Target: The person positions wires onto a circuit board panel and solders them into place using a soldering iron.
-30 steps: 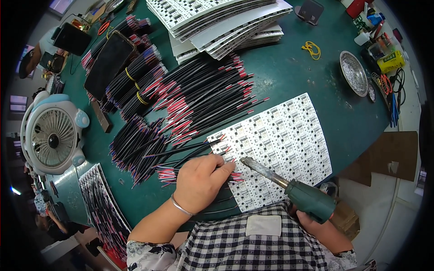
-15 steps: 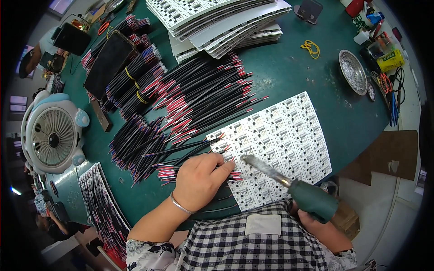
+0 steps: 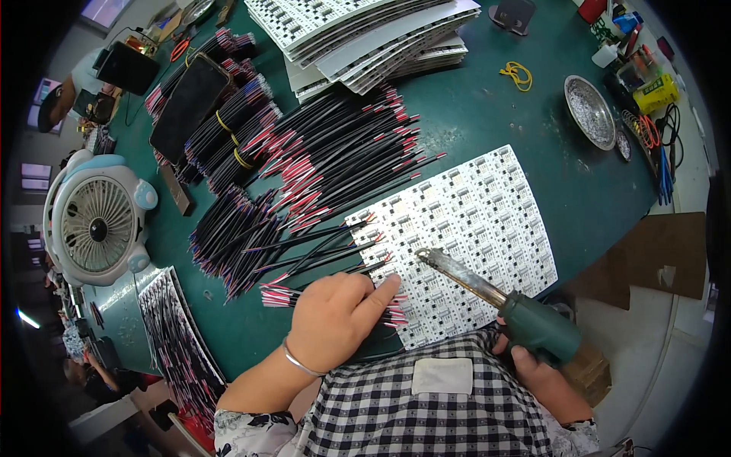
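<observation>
**A flat white board point(image 3: 472, 228) with thin black wires point(image 3: 304, 235) at its left edge**

The board is a thin white sheet, full of rows of tiny black and grey parts. It lies on the green tabletop point(image 3: 487, 114), and its longer way runs left to right, slanting up. A few of the black wires lie side by side with their red ends over its left edge.

The left hand point(image 3: 335, 312) is the nearest to those ends, just below them, with its thumb over the board's edge. A bunch of short wires with red and white tips point(image 3: 277, 296) pokes out on both sides of this hand. The fingertips are hidden from me, so I can't tell how tight this grip is.

The right hand point(image 3: 537, 373) has its grip closed round a soldering iron point(image 3: 525, 316) with a fat green handle. The iron's long metal rod points up and left, and its tip is over the board, a bit up and right of the left thumb. I can't tell if it touches.

Farther off there is a big heap of black wires point(image 3: 350, 148), then a tall stack of white boards point(image 3: 365, 46). A round silver dish point(image 3: 607, 142) is over on the right.
</observation>
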`<action>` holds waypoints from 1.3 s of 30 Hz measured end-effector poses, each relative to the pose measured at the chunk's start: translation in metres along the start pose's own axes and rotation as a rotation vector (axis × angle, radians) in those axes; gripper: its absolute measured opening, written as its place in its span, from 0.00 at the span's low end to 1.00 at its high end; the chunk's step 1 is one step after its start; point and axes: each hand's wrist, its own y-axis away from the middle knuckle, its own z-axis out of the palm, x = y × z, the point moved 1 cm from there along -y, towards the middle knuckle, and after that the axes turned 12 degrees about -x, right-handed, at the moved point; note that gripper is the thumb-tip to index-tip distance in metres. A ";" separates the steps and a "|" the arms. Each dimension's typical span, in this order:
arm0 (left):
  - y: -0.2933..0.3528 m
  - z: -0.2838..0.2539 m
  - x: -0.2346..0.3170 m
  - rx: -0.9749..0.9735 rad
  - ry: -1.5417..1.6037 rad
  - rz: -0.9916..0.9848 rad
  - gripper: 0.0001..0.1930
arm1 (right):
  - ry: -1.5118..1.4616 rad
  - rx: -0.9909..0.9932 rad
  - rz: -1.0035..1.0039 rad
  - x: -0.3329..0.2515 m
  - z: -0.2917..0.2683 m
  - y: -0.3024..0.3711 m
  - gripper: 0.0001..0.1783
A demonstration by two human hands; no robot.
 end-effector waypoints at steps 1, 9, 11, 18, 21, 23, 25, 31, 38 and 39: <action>0.001 0.004 0.003 -0.024 -0.024 -0.035 0.21 | 0.000 -0.001 0.000 0.004 -0.003 0.001 0.29; -0.001 0.026 0.003 0.120 -0.043 -0.134 0.08 | -0.107 0.011 0.003 0.010 -0.001 0.011 0.20; -0.003 0.024 0.005 0.132 -0.099 -0.134 0.07 | -0.066 -0.012 0.009 0.007 -0.002 0.009 0.19; -0.002 0.021 0.006 0.084 -0.051 -0.167 0.12 | 0.024 -0.010 0.094 0.008 -0.001 0.009 0.20; 0.000 0.023 0.004 0.094 0.042 -0.154 0.16 | 0.056 -0.003 0.052 0.015 -0.002 0.010 0.21; -0.003 0.023 0.007 0.088 0.077 -0.142 0.19 | 0.007 0.004 0.070 0.014 -0.003 0.010 0.21; 0.000 0.025 0.004 0.083 0.080 -0.132 0.20 | -0.030 0.003 0.090 0.013 -0.002 0.009 0.21; 0.000 0.026 0.003 0.055 0.078 -0.120 0.22 | 0.234 -0.013 -0.099 0.016 -0.004 0.005 0.22; 0.000 0.027 0.001 0.038 0.113 -0.116 0.23 | 0.337 -0.035 -0.097 0.007 -0.003 -0.002 0.20; 0.001 0.028 0.000 0.038 0.113 -0.117 0.23 | 0.361 -0.029 -0.087 0.006 -0.002 -0.003 0.19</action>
